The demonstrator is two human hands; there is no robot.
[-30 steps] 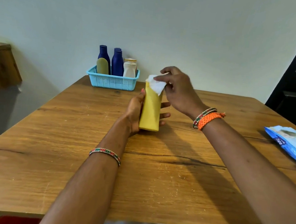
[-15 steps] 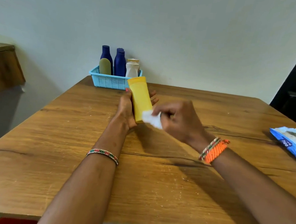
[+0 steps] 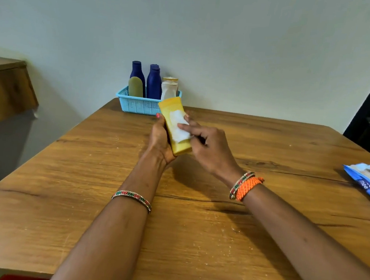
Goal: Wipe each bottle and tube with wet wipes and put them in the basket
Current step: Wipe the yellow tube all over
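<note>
Left hand point(image 3: 160, 141) grips the yellow tube point(image 3: 180, 147) from behind, tilted to expose its face. Right hand point(image 3: 209, 150) presses a wipe point(image 3: 179, 125) flat against it with closed fingertips, apparently mid-wipe. Basket point(image 3: 137, 106) stands beyond, already holding bottles.

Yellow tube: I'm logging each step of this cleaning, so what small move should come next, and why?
Probably draw the wet wipe on down the yellow tube toward its lower end. The right hand presses the wipe on the tube's face, the left hand grips it from behind, tilted above the table, and the basket waits beyond.
</note>
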